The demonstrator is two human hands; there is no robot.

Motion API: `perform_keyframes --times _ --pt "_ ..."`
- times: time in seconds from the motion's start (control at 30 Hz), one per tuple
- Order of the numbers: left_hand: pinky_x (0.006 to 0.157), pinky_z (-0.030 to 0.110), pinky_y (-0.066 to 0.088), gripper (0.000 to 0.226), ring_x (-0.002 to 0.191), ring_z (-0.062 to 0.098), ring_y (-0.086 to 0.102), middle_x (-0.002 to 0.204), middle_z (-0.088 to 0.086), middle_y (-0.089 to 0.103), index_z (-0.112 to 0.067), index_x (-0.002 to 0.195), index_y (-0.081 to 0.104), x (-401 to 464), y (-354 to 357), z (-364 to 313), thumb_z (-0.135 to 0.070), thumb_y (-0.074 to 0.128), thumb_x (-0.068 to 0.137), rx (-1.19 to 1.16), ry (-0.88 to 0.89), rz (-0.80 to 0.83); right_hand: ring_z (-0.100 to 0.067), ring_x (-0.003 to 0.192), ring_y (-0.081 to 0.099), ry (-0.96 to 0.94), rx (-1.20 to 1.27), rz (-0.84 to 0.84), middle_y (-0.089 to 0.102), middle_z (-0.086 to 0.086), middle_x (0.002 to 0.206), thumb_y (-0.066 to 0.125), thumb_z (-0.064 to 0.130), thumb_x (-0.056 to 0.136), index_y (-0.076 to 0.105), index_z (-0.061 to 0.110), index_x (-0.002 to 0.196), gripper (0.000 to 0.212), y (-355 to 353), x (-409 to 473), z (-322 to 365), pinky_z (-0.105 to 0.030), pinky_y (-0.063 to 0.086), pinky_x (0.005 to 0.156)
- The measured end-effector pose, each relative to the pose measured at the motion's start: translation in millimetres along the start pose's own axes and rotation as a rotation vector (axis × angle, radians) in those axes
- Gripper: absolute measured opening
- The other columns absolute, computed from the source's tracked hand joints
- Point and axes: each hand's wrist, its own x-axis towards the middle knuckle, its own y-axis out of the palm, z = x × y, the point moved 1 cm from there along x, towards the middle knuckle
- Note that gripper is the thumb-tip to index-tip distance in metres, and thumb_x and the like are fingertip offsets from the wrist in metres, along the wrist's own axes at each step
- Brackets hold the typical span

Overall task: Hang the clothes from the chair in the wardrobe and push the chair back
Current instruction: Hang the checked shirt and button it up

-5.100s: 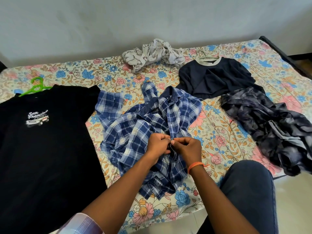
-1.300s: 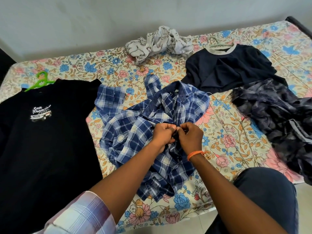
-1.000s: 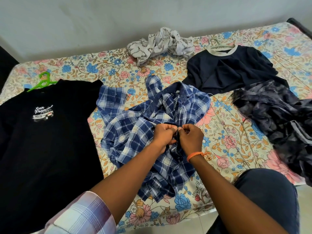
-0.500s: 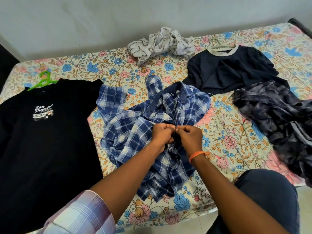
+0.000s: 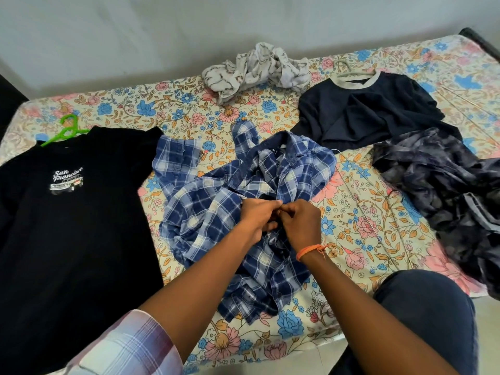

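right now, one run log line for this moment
hands: left hand and right hand pinch blue plaid shirt front | place: floral bed sheet | hanging: not yet

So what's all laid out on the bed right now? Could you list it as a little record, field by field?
surface: bed with a floral sheet
centre: blue plaid shirt, crumpled
left hand: pinching the plaid shirt's front
right hand: pinching the same spot, orange thread at the wrist
left side: black T-shirt with a San Francisco print, on a green hanger
far right: navy top on a pale hanger
right edge: dark patterned garment, bunched
far middle: white patterned cloth, crumpled
wardrobe and chair: not in view
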Motion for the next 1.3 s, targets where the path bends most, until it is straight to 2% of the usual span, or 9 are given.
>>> perform_keyframes --times 0.2,0.3,0.43,0.53,0.63,0.8,1.0,1.2,1.3 --pt "0.056 0.026 0.056 0.008 0.067 0.014 0.063 0.078 0.008 0.065 -0.006 0.086 0.063 4 -2 -1 -0.006 0.064 0.094 0.034 -0.003 -0.015 -0.008 0.069 0.068 0.165 0.227 0.046 0.073 0.005 0.075 0.08 0.016 0.077 0.079 0.017 0.08 0.003 -4 4 1 -0.027 0.057 0.068" --pt "0.058 0.026 0.057 0.007 0.067 0.012 0.063 0.077 0.005 0.066 -0.008 0.087 0.064 3 -2 1 -0.007 0.064 0.094 0.0 -0.049 -0.017 -0.009 0.063 0.07 0.272 0.358 0.063 0.072 0.004 0.067 0.084 0.014 0.073 0.078 0.014 0.074 0.006 -8 7 -1 -0.025 0.058 0.063" --pt "0.051 0.021 0.054 0.005 0.067 0.012 0.063 0.081 0.006 0.068 -0.008 0.088 0.065 6 -2 4 -0.006 0.064 0.093 -0.008 -0.062 -0.047 -0.015 0.058 0.068 0.339 0.426 0.078 0.072 0.001 0.063 0.081 0.013 0.073 0.077 0.015 0.07 0.006 -5 7 -4 -0.033 0.059 0.061" --pt "0.056 0.021 0.052 0.008 0.073 0.011 0.062 0.08 0.003 0.067 -0.011 0.087 0.065 5 2 4 -0.009 0.063 0.095 0.02 -0.017 -0.056 -0.019 0.066 0.071 0.402 0.534 0.108 0.073 -0.003 0.07 0.086 0.018 0.072 0.075 0.013 0.076 0.013 -8 8 -5 -0.033 0.06 0.062" --pt "0.063 0.025 0.051 0.012 0.086 0.015 0.061 0.09 0.001 0.066 -0.013 0.106 0.063 4 4 5 -0.012 0.065 0.094 0.022 0.011 -0.03 -0.02 0.073 0.071 0.475 0.721 0.144 0.073 -0.009 0.08 0.087 0.01 0.072 0.069 0.008 0.092 0.027 -12 9 -4 -0.031 0.059 0.066" --pt "0.072 0.03 0.054 0.012 0.084 0.011 0.061 0.091 -0.001 0.066 -0.014 0.103 0.064 4 -9 -3 -0.009 0.066 0.093 0.019 -0.05 0.063 -0.016 0.067 0.067 0.477 0.783 0.184 0.069 -0.006 0.073 0.085 0.005 0.073 0.068 -0.002 0.094 0.028 -13 9 -6 -0.026 0.06 0.067" --pt "0.063 0.024 0.048 0.014 0.079 0.013 0.061 0.094 0.006 0.068 -0.008 0.099 0.064 4 -17 -7 0.002 0.066 0.089 0.01 0.058 0.094 -0.017 0.069 0.065 0.416 0.76 0.215 0.068 -0.007 0.073 0.084 0.009 0.075 0.067 -0.001 0.093 0.027 -12 12 -7 -0.035 0.059 0.071" --pt "0.07 0.029 0.048 0.016 0.073 0.016 0.064 0.08 0.005 0.074 -0.003 0.106 0.061 2 -18 -1 0.005 0.058 0.092 -0.236 0.021 0.248 -0.017 0.07 0.069 0.589 1.115 0.336 0.071 -0.009 0.076 0.065 -0.008 0.086 0.062 0.001 0.094 0.012 -13 14 -3 -0.028 0.058 0.061" --pt "0.055 0.025 0.044 0.01 0.061 0.012 0.061 0.076 0.005 0.07 -0.004 0.102 0.059 0 -19 0 0.002 0.058 0.093 -0.23 0.017 0.251 -0.018 0.068 0.069 0.591 1.132 0.364 0.07 -0.01 0.075 0.064 -0.008 0.087 0.061 -0.003 0.097 0.011 -12 15 -2 -0.028 0.057 0.058"
